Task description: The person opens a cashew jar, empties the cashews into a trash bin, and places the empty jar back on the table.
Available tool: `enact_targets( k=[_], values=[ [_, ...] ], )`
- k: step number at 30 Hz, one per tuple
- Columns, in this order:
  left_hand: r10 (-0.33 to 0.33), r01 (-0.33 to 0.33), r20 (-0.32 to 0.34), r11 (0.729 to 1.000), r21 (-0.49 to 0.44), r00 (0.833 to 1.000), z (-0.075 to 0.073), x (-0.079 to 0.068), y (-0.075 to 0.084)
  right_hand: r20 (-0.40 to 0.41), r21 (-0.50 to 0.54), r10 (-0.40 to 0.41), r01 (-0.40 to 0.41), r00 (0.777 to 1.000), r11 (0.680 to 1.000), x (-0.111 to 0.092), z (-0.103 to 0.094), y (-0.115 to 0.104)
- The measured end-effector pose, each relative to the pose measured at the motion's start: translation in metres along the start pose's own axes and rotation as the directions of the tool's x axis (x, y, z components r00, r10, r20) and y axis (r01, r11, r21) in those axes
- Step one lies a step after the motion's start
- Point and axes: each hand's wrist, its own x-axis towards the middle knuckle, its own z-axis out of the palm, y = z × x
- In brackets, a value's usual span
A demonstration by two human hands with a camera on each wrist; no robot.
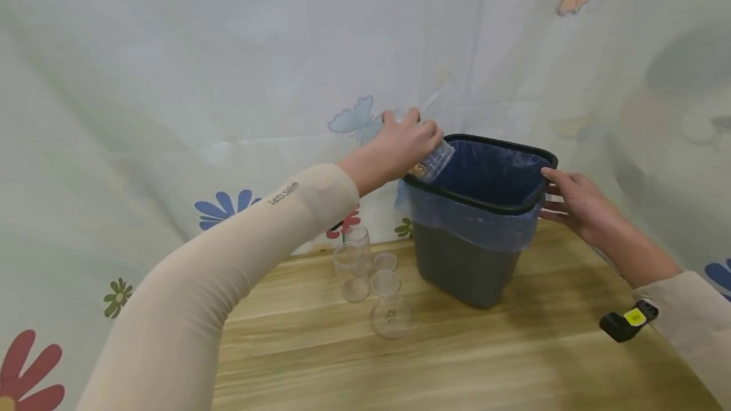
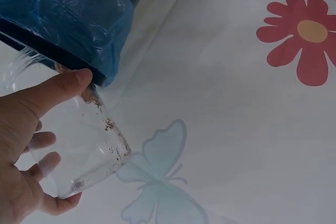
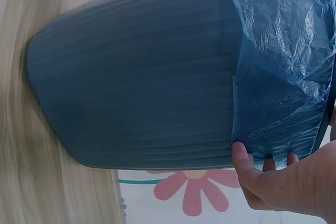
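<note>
My left hand (image 1: pixel 396 144) holds a clear plastic jar (image 1: pixel 441 158), tipped over the left rim of the grey trash can (image 1: pixel 465 265). In the left wrist view, the thumb and fingers wrap around the jar (image 2: pixel 86 140), and brown crumbs cling to its inner wall. The jar's mouth lies against the black rim. On the opposite side, my right hand (image 1: pixel 588 205) grips the can's rim, thumb on top and fingers outside against the blue bag liner (image 3: pixel 283 40). The can stands upright; its bottom inside is hidden.
Two clear empty-looking jars (image 1: pixel 347 259) stand left of the can on the wooden table (image 1: pixel 308 347). Several clear round lids (image 1: pixel 385 283) lie beside them, the nearest one with dark marks. A flower-and-butterfly sheet (image 1: pixel 274 68) hangs close behind. A black wrist device (image 1: pixel 622 325) sits at the right sleeve.
</note>
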Motion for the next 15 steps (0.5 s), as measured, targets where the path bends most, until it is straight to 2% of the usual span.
enact_targets(
  k=[7, 15],
  values=[
    [-0.015, 0.015, 0.013, 0.999, -0.034, 1.0, 0.003, 0.004, 0.005, 0.002, 0.002, 0.014, -0.014, 1.0, 1.0, -0.004, -0.006, 0.005],
    [-0.014, 0.013, -0.04, 0.999, -0.036, 0.999, 0.002, 0.007, 0.004, 0.005, 0.022, 0.011, -0.011, 1.0, 1.0, -0.005, -0.011, 0.002]
  ],
)
